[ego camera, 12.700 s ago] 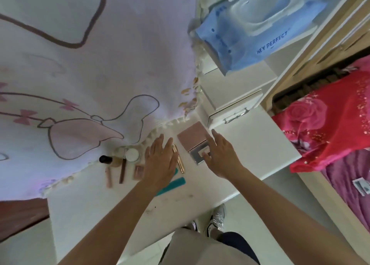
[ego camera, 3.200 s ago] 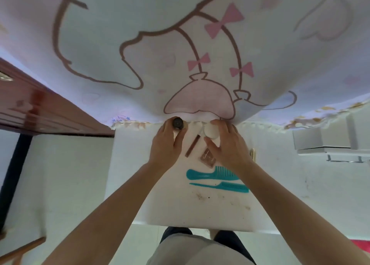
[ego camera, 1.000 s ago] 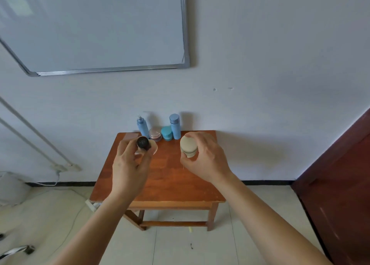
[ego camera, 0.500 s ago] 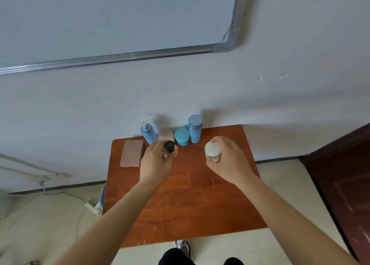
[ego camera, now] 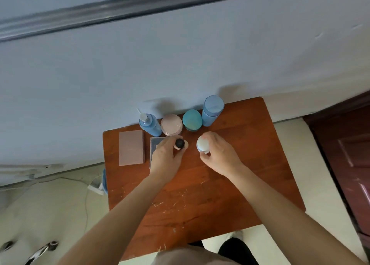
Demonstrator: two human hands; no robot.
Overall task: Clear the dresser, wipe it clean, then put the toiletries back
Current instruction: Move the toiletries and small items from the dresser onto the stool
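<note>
My left hand (ego camera: pixel 165 156) is closed around a small bottle with a black cap (ego camera: pixel 179 143), held low over the wooden side table (ego camera: pixel 200 194). In my right hand (ego camera: pixel 218 156) is a white round-lidded jar (ego camera: pixel 203 146), also just above the tabletop. Behind my hands, along the wall, stand a blue pump bottle (ego camera: pixel 150 124), a pink jar (ego camera: pixel 171 125), a teal jar (ego camera: pixel 192 120) and a tall blue bottle (ego camera: pixel 212 110). A pink palette (ego camera: pixel 131 147) lies flat at the table's left. A dark compact (ego camera: pixel 155 146) is partly hidden under my left hand.
The table stands against a pale wall under a whiteboard's metal frame (ego camera: pixel 120 6). A dark red door (ego camera: pixel 348 160) is at the right. Cables and a power strip (ego camera: pixel 94 186) lie on the floor to the left. My shoes show below the table's near edge.
I have turned away from the white dresser and stepped up to the wooden table. Both hands have come down and forward with the bottle and the jar, close behind the row of bottles.
</note>
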